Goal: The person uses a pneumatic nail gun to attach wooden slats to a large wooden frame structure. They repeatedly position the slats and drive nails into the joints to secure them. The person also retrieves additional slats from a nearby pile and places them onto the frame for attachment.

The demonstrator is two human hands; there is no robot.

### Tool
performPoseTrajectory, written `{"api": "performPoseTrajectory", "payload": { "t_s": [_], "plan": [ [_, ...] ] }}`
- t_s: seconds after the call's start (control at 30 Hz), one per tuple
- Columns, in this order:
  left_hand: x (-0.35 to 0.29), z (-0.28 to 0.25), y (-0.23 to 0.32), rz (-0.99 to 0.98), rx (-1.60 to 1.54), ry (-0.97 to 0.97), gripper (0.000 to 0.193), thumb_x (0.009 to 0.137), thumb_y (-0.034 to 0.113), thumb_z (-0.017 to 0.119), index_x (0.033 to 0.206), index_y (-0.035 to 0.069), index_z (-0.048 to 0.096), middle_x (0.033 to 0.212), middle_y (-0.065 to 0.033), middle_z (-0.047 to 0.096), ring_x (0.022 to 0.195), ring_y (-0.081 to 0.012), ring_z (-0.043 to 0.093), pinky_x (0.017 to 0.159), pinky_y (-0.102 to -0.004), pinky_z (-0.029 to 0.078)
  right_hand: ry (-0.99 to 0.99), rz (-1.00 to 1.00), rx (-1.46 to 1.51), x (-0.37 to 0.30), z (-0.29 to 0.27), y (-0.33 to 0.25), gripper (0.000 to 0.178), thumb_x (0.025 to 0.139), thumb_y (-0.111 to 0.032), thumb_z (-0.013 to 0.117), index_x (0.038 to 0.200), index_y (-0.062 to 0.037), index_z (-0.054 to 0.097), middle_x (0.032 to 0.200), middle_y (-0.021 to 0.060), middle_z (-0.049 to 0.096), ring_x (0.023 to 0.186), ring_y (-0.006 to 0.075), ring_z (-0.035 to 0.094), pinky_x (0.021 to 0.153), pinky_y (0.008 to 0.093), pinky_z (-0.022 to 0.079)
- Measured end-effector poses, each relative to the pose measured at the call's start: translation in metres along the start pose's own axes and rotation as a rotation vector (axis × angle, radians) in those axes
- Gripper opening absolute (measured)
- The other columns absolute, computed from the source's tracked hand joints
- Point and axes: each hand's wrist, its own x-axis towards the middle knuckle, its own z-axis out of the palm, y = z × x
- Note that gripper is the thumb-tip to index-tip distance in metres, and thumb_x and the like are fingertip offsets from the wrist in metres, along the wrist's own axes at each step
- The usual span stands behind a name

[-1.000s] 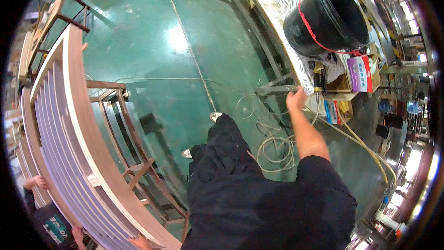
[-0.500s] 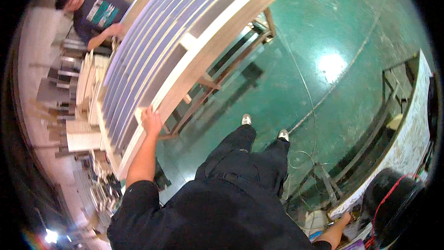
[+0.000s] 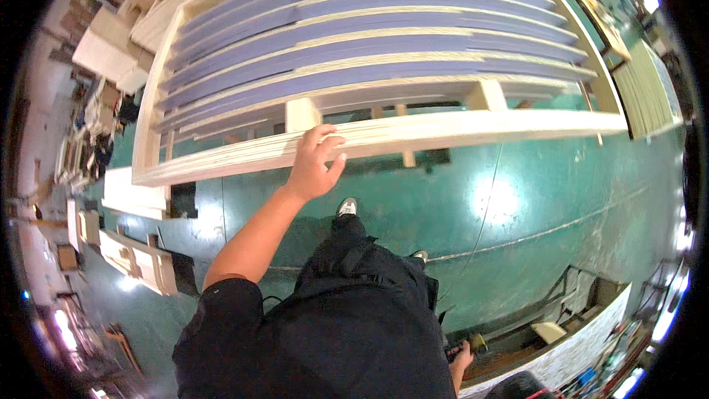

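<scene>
A long wooden frame (image 3: 413,131) with several purple-grey slats (image 3: 377,52) between its sides spans the upper view. My left hand (image 3: 317,165) is at its near rail, fingers apart, with the fingertips at the rail's upper edge. It is not wrapped round the wood. Low on the right, my right hand (image 3: 463,359) is closed on a dark tool with a yellow-green end (image 3: 478,343). The tool's exact kind cannot be made out. Two short wooden blocks (image 3: 487,94) sit between the near rail and the closest slat.
Beside my right hand stands a low bench with a pale, stained edge panel (image 3: 591,336). Boards are stacked at the frame's right end (image 3: 646,92) and at the upper left (image 3: 111,48). More timber pieces (image 3: 136,258) lie on the left. A thin hose (image 3: 484,229) crosses the green floor.
My view has turned, so the frame now lies crosswise ahead. The other person is out of view. My left hand's fingers have loosened on the rail. My right hand now shows with the dark tool.
</scene>
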Motion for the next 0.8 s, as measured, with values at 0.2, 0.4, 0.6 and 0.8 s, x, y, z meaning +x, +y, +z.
{"api": "performPoseTrajectory", "payload": {
  "t_s": [0.2,0.4,0.6,0.8],
  "plan": [
    [0.023,-0.083,-0.118,-0.016,-0.033,-0.005,0.021,0.094,0.013,0.069,0.114,0.005,0.068,0.124,-0.0121,0.065,0.119,-0.0349,0.062,0.101,-0.0487,0.049,-0.768,-0.458,-0.162,-0.166,0.142,-0.210,0.039,0.089,-0.009,0.077,0.122,0.0009,0.058,0.108,0.0106,0.065,0.087,0.0235,0.068,0.070,0.0415,0.056],
    [0.065,-0.104,-0.177,0.018,0.132,-0.248,0.034,0.095,0.015,0.067,0.128,0.008,0.063,0.134,-0.0107,0.064,0.126,-0.0349,0.059,0.107,-0.0506,0.045,-1.199,-0.468,-0.126,-0.332,0.189,-0.370,0.042,0.084,0.004,0.071,0.124,0.0030,0.057,0.094,0.0131,0.067,0.075,0.0296,0.072,0.069,0.0407,0.063],
    [0.100,-0.100,-0.188,-0.141,0.060,-0.643,0.038,0.094,0.018,0.071,0.131,0.012,0.063,0.119,-0.0116,0.071,0.115,-0.0368,0.066,0.096,-0.0525,0.052,-1.765,-0.715,-0.249,-0.482,0.239,-0.453,0.065,0.080,-0.016,0.085,0.134,0.0017,0.053,0.082,0.0113,0.066,0.070,0.0226,0.066,0.062,0.0382,0.057],
    [0.100,-0.089,-0.203,-0.151,0.013,-0.624,0.031,0.088,0.013,0.074,0.119,0.012,0.068,0.111,-0.0110,0.072,0.105,-0.0381,0.068,0.085,-0.0526,0.055,-1.979,-0.623,-0.388,-0.570,0.313,-0.511,0.065,0.080,-0.023,0.085,0.128,0.0082,0.055,0.088,0.0142,0.063,0.064,0.0218,0.063,0.058,0.0362,0.054]
  ]
}}
